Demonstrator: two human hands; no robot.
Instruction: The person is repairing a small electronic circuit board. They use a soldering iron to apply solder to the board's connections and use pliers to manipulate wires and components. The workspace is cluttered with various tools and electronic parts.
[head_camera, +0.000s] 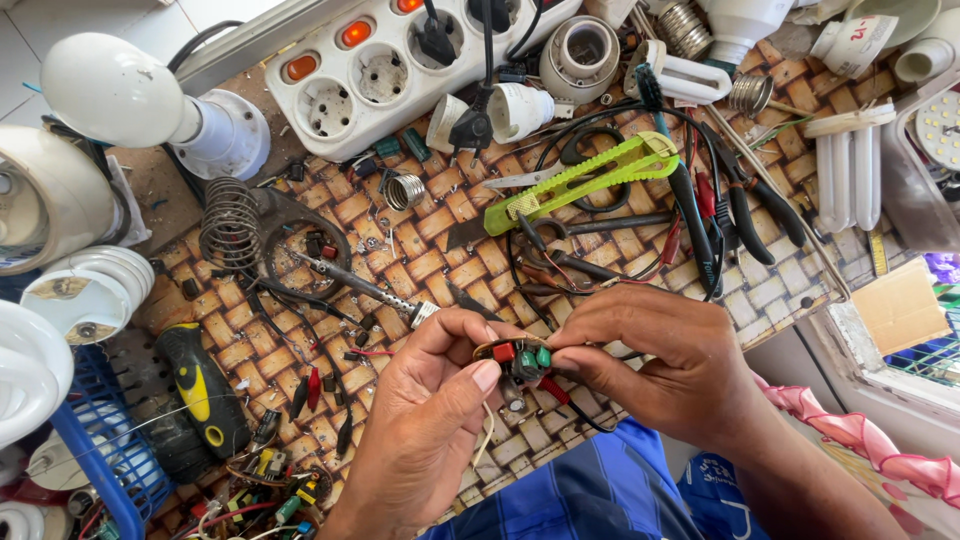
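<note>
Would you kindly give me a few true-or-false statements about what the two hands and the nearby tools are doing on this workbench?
1. Both hands hold a small circuit board between their fingertips. True.
2. The soldering iron is in the right hand. False: it lies on the woven mat, its handle end near the left hand.
3. The green utility knife lies on the mat beyond the hands. True.
4. The power strip has nothing plugged in. False: black plugs sit in its sockets.
5. The yellow-and-black tool lies untouched off to the left hand's side. True.
</note>
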